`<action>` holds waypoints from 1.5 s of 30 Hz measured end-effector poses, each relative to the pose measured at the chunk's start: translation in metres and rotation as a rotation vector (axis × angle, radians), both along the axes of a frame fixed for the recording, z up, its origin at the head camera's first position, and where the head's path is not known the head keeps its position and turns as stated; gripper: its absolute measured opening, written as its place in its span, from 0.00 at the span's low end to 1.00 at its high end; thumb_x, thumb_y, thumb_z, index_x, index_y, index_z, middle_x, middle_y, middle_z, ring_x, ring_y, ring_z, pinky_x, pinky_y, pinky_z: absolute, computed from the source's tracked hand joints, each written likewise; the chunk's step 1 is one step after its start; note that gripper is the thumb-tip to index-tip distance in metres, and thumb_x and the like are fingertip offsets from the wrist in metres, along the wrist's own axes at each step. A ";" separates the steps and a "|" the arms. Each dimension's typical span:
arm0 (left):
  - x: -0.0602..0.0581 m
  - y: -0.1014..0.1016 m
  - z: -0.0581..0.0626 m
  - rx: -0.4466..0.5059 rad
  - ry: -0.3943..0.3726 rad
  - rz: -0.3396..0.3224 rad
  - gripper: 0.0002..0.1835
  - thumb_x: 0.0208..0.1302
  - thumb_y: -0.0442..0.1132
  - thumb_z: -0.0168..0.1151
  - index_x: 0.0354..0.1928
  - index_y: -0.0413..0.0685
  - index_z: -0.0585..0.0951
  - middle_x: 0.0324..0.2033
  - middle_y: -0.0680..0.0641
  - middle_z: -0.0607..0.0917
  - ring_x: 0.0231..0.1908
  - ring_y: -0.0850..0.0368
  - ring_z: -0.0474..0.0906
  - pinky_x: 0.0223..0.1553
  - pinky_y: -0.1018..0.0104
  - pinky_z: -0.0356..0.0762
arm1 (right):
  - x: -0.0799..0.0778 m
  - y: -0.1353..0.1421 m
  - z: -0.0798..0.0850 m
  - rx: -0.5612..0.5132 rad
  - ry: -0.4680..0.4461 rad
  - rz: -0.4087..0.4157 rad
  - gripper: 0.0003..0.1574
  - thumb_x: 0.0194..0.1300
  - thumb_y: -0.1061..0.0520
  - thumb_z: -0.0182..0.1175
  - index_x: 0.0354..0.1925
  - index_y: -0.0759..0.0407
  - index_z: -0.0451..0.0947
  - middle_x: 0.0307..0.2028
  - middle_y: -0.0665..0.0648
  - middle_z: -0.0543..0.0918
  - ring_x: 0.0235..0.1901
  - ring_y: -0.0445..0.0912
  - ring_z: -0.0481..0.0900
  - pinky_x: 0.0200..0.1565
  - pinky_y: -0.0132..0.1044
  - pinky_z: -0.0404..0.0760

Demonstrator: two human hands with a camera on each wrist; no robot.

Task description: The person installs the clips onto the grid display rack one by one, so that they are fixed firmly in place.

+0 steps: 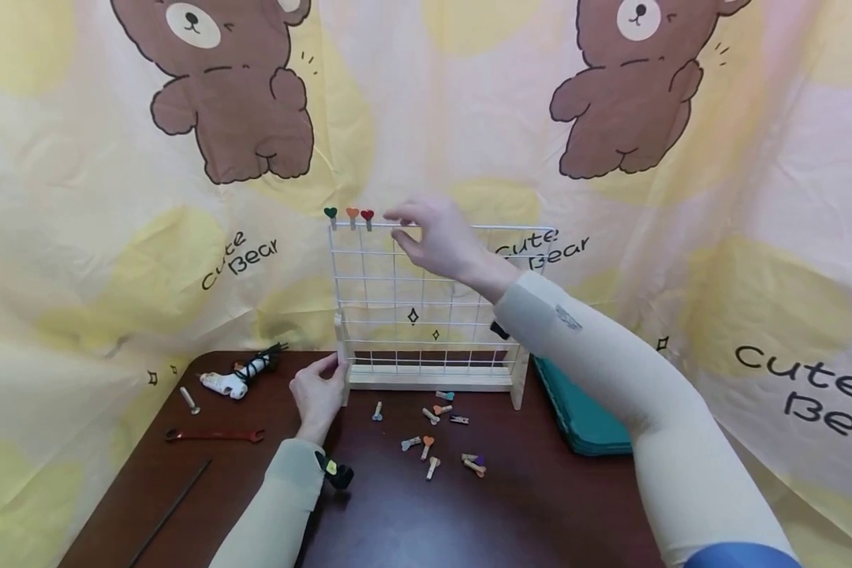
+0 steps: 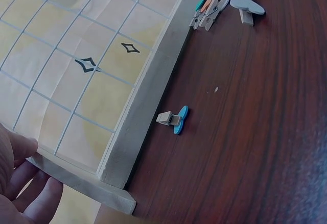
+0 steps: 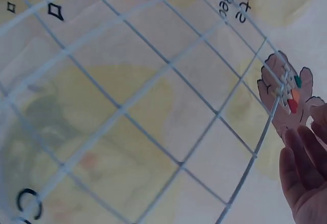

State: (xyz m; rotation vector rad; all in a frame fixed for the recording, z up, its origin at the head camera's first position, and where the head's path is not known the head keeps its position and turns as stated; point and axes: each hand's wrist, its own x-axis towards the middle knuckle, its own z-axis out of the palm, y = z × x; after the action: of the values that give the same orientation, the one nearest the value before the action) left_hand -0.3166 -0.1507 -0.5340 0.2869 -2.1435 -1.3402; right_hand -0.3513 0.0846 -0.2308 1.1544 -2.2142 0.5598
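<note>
A white wire grid stands upright in a wooden stand. Three small heart-topped clothespins are clipped along its top wire at the left: green, orange and red. Just right of the red one, my right hand hovers at the top wire, thumb and fingers apart with nothing between them. In the right wrist view its fingers are near the red clothespin. My left hand grips the stand's left upright; thumb and fingers pinch the wood in the left wrist view.
Several loose clothespins lie before the stand, including a blue-topped one. At the left are a white glue gun with a black cord, a bolt, a red wrench and a dark rod. Green folded material lies right.
</note>
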 end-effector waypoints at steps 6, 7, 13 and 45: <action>0.001 -0.001 -0.002 -0.007 0.007 0.018 0.14 0.62 0.43 0.79 0.49 0.52 0.94 0.44 0.44 0.93 0.49 0.42 0.87 0.53 0.46 0.81 | 0.025 0.040 -0.054 0.000 -0.017 0.065 0.12 0.66 0.62 0.72 0.48 0.61 0.90 0.41 0.57 0.93 0.38 0.46 0.90 0.46 0.38 0.86; 0.001 -0.002 -0.002 -0.007 0.011 0.021 0.14 0.62 0.43 0.79 0.49 0.52 0.94 0.44 0.44 0.93 0.48 0.43 0.87 0.53 0.46 0.81 | 0.029 0.046 -0.065 0.009 -0.047 0.077 0.11 0.66 0.63 0.72 0.47 0.61 0.90 0.39 0.56 0.93 0.36 0.45 0.90 0.44 0.35 0.86; 0.002 -0.002 -0.003 -0.002 0.009 0.025 0.14 0.62 0.43 0.79 0.49 0.51 0.94 0.44 0.43 0.93 0.48 0.43 0.87 0.53 0.46 0.80 | 0.053 0.085 -0.135 0.053 -0.320 0.124 0.09 0.64 0.67 0.72 0.44 0.61 0.91 0.36 0.55 0.93 0.33 0.40 0.90 0.35 0.33 0.88; 0.000 0.000 0.001 0.013 -0.015 -0.001 0.15 0.65 0.44 0.77 0.52 0.49 0.92 0.47 0.42 0.93 0.52 0.41 0.85 0.58 0.45 0.76 | 0.077 0.134 -0.289 0.215 -0.775 -0.065 0.04 0.62 0.60 0.74 0.31 0.50 0.90 0.23 0.35 0.84 0.25 0.32 0.80 0.31 0.30 0.79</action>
State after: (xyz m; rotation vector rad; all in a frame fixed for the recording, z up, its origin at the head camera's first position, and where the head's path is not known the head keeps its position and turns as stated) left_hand -0.3168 -0.1505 -0.5333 0.3013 -2.1481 -1.3572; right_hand -0.2739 0.2185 -0.5202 1.0722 -3.0157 0.8653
